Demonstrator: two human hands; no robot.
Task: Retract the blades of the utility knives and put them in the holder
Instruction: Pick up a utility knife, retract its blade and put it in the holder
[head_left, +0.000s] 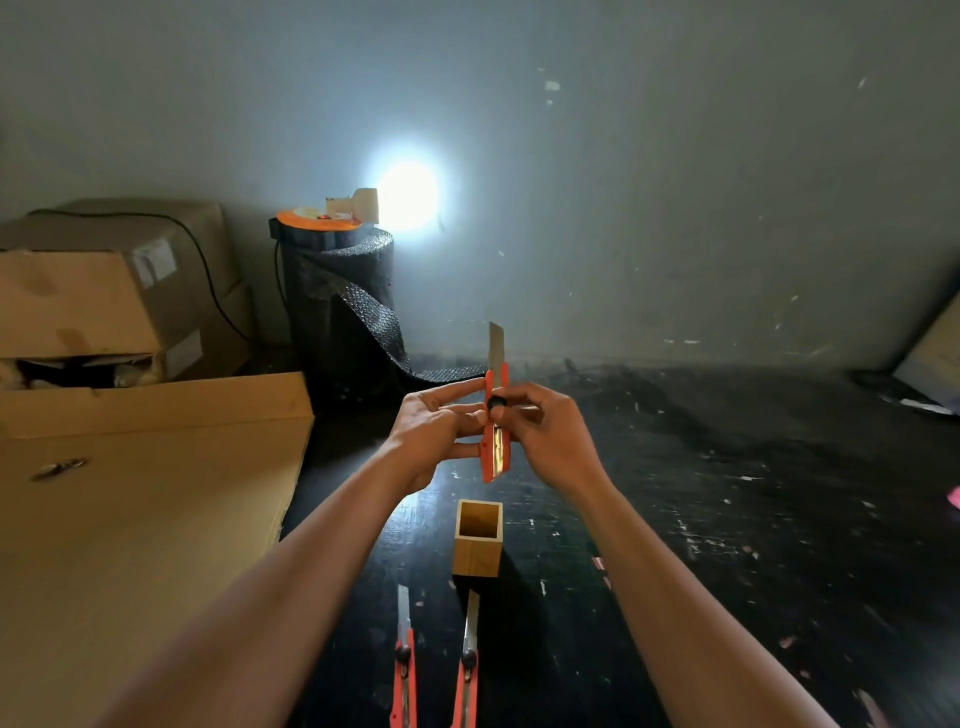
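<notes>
Three knives remain, none stowed. The left hand (434, 423) and right hand (545, 431) grip an upright orange knife (494, 441), blade out. Just nearer, the wooden holder (478, 556) stands empty; two knives (404, 670) lie nearer still, blades extended.

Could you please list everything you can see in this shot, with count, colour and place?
Utility knives: three, orange, blades out; one held upright, two lying nearest the camera.
Holder: one, light wood, standing below the hands.
Table: one, black, scuffed.
Cardboard boxes: several, brown, left.
Bubble wrap roll: one, black, against the wall.
Lamp: one, white, lit, atop the roll.
Left hand: steadies the held knife.
Right hand: grip on the knife, thumb at its slider.
</notes>
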